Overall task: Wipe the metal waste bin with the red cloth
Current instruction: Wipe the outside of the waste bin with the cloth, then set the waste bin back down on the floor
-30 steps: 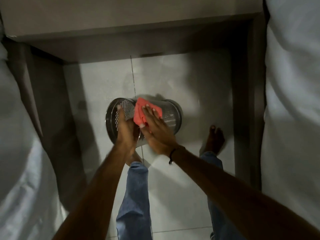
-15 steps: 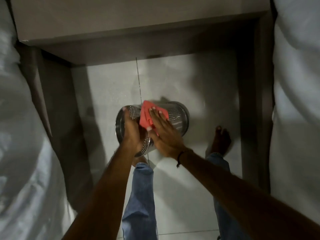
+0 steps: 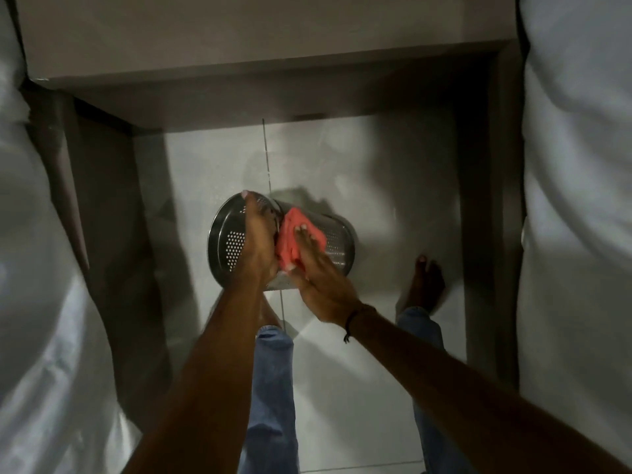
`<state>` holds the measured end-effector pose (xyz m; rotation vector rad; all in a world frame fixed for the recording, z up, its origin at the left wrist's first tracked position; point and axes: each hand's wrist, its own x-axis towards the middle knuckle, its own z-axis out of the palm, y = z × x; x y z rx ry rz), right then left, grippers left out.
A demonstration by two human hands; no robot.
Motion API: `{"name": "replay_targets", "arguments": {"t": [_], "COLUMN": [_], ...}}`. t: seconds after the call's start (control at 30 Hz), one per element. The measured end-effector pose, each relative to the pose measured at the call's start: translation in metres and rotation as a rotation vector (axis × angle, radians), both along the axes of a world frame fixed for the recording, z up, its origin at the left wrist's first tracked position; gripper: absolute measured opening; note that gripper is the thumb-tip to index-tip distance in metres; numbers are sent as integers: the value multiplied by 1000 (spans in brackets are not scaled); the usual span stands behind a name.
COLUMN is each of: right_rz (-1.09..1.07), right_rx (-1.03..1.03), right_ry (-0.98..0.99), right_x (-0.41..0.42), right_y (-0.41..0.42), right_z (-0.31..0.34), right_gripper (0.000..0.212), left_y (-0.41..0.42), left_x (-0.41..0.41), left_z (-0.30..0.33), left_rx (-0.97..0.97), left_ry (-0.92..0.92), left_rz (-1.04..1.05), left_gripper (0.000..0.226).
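The perforated metal waste bin (image 3: pixel 337 244) is held tilted on its side above the tiled floor, its open mouth facing left. My left hand (image 3: pixel 258 241) grips the bin's rim, fingers reaching over the top edge. The red cloth (image 3: pixel 290 241) lies folded on the bin's outer wall. My right hand (image 3: pixel 318 275) presses flat on the cloth with its fingers spread, covering the cloth's lower right part.
White bedding (image 3: pixel 41 302) hangs on the left and more white bedding (image 3: pixel 578 200) on the right, leaving a narrow strip of tiled floor (image 3: pixel 376 159). A grey ledge (image 3: pixel 256 46) closes the far end. My bare foot (image 3: pixel 427 282) and jeans legs stand below the bin.
My left hand has shifted its grip higher over the bin's rim. My right hand has slid the cloth along the bin's wall, and the bin is turned more towards me.
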<state>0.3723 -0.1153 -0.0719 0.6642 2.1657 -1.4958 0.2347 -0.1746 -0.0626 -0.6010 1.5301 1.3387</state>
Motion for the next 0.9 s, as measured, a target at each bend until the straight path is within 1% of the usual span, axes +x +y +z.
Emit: {"name": "replay_targets", "arguments": {"t": [0.07, 0.13, 0.2, 0.3, 0.33, 0.4, 0.47, 0.5, 0.53, 0.57, 0.6, 0.67, 0.7, 0.73, 0.8, 0.83, 0.9], "right_rz": [-251, -531, -710, -874, -886, -875, -915, -950, -994, -1036, -1065, -1069, -1049, -1020, -949, -905, -841], "right_rx": [-147, -301, -416, -508, -508, -468, -406, -379, -361, -355, -356, -372, -398, -451, -601, -669, -683], "right_ry": [-46, -40, -57, -169, -207, -285, -347, -356, -351, -336, -316, -281, -262, -237, -155, -103, -1], "right_x": [-21, -41, -48, -44, -40, -31, -24, -22, -20, -20, -20, -23, -27, -31, -45, -58, -90], "right_y": [10, 23, 34, 46, 48, 50, 50, 51, 54, 58, 64, 80, 91, 103, 127, 140, 159], "right_z": [-2, -5, -11, -16, -18, -22, -25, -27, -27, -27, -24, -12, -4, 5, 25, 35, 50], "right_gripper": [67, 61, 57, 50, 46, 42, 42, 40, 38, 35, 33, 26, 21, 19, 28, 30, 20], "left_y": [6, 12, 16, 21, 20, 18, 14, 11, 9, 7, 7, 10, 16, 23, 42, 55, 76], "left_x": [12, 28, 39, 54, 61, 71, 76, 77, 77, 76, 72, 61, 51, 40, 14, -3, -38], "left_z": [8, 12, 9, 0, -5, -16, -29, -32, -33, -33, -29, -19, -13, -5, 14, 23, 36], "left_rx": [33, 31, 33, 34, 32, 36, 74, 103, 89, 41, -14, -133, -152, -136, -54, -16, -11], "left_ry": [56, 109, 117, 122, 120, 146, 121, 112, 130, 180, 252, 448, 508, 509, 426, 421, 530], "left_rz": [-181, -299, -311, -332, -322, -313, -377, -414, -464, -535, -607, -704, -666, -581, -407, -362, -348], "left_gripper": [80, 74, 71, 56, 51, 53, 55, 53, 45, 37, 33, 35, 36, 35, 40, 42, 40]}}
